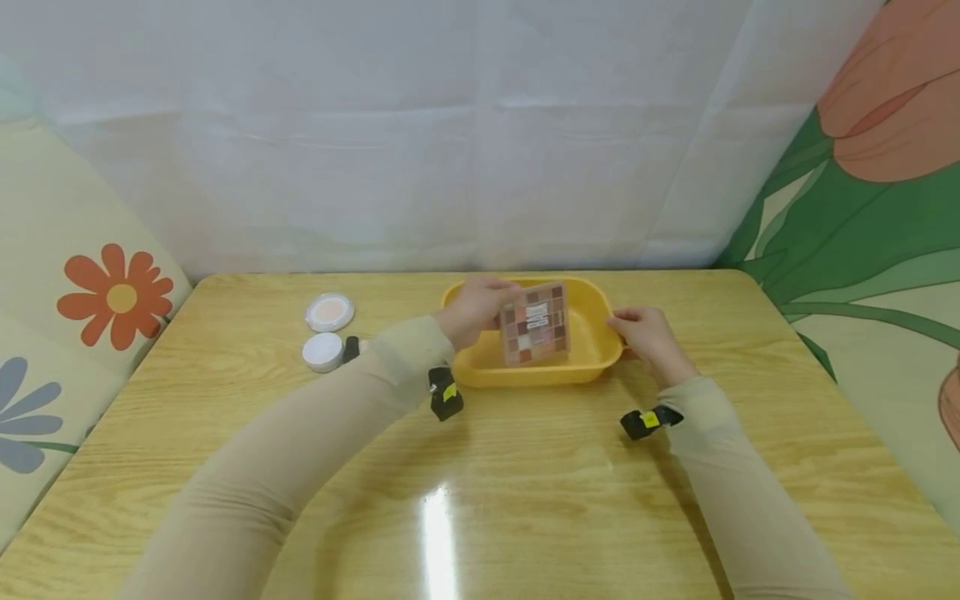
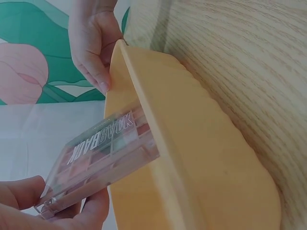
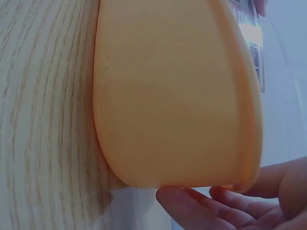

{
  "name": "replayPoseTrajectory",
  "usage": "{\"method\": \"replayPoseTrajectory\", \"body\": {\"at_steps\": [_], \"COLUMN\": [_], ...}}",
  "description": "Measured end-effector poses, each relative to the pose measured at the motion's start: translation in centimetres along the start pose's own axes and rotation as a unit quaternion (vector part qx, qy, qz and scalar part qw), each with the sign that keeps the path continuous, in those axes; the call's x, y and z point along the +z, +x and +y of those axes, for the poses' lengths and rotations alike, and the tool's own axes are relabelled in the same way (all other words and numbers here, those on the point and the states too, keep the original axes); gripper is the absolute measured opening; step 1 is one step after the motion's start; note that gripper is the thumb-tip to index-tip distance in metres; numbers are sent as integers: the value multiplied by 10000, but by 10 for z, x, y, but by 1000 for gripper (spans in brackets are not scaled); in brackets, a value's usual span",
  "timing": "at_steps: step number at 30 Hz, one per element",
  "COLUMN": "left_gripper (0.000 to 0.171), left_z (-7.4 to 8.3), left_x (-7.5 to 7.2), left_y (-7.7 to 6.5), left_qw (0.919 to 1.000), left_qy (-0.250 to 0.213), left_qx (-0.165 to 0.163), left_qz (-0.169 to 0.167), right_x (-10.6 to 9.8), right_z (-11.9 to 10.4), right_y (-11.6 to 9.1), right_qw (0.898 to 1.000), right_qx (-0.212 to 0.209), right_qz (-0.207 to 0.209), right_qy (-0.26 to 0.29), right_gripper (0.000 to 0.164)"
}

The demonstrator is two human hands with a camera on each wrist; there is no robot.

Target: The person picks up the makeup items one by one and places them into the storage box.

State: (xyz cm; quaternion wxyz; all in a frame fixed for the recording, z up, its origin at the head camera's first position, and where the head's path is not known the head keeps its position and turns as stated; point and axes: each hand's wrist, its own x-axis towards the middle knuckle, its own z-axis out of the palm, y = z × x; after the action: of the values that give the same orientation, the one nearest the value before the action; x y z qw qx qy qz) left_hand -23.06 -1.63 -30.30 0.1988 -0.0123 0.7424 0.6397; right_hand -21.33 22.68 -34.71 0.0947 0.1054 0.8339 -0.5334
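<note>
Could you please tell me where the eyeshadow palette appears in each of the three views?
Head view: the eyeshadow palette is at centre, held by the left hand over the yellow tub.
Left wrist view: the palette is at lower left, slanting behind the tub's rim.
Right wrist view: only a sliver of the palette shows at upper right, past the tub.
Shared landmark: the yellow tub on the wooden table.

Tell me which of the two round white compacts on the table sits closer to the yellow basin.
The farther-back compact, peach-toned on top, sits nearer the yellow basin; the plain white one lies in front of it, beside a small black item.
</note>
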Motion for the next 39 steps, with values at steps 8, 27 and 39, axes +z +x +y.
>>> {"method": "replayPoseTrajectory", "body": {"at_steps": [8,27,39], "left_gripper": [33,35,24], "left_z": [1,-1,1], "left_x": [5,27,41], "left_y": [3,15,25], "left_qw": [9997,9981,9849], "left_qy": [176,247,1694], "left_qx": [-50,-149,119], "left_qz": [-130,-546,-345], "right_x": [0,0,-1], "right_z": [0,2,1], "right_y": [1,3,2], "right_qw": [10000,10000,9999], "right_qx": [-60,-6,-46], "right_qz": [-10,-3,-19], "right_qy": [31,27,-96], "right_gripper": [45,46,46]}}
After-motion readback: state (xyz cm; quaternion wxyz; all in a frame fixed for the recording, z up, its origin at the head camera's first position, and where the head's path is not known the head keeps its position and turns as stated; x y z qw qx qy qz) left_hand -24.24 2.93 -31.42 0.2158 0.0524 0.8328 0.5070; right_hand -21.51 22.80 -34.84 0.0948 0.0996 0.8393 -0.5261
